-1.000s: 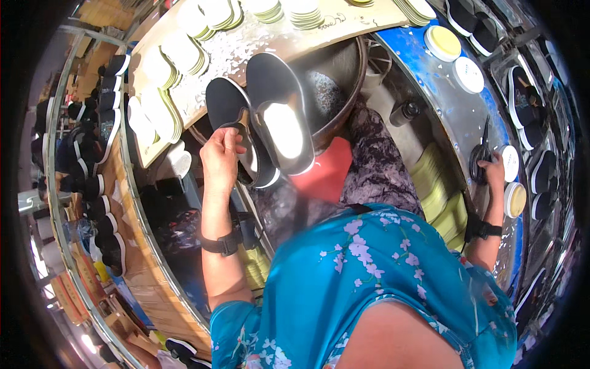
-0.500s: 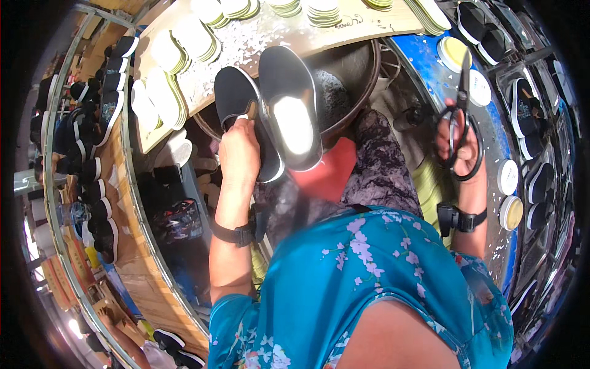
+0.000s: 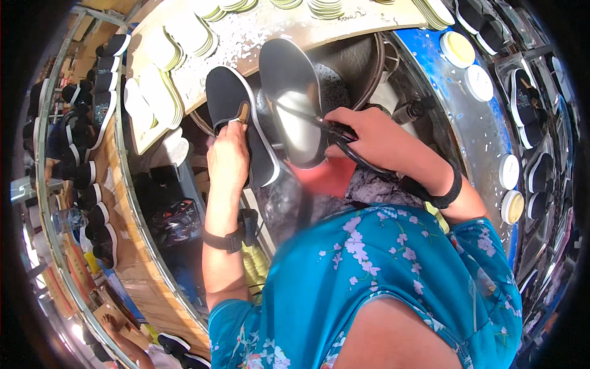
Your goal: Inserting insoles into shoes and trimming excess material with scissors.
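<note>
From my remote post, I see the right hand [image 3: 375, 138], a moment ago raised near the counter [image 3: 464, 132], now across, its fingers curled on the scissors [image 3: 340, 130], blades over the grey-black shoe [image 3: 287, 66]. The left hand [image 3: 228, 157] still pinches the opening of the black shoe [image 3: 226, 92] just beside it, both shoes above the tub [image 3: 350, 54].

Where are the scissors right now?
In the head view, just right of centre: the scissors are in the right hand, blades pointing left across the opening of the white-lined shoe.
</note>
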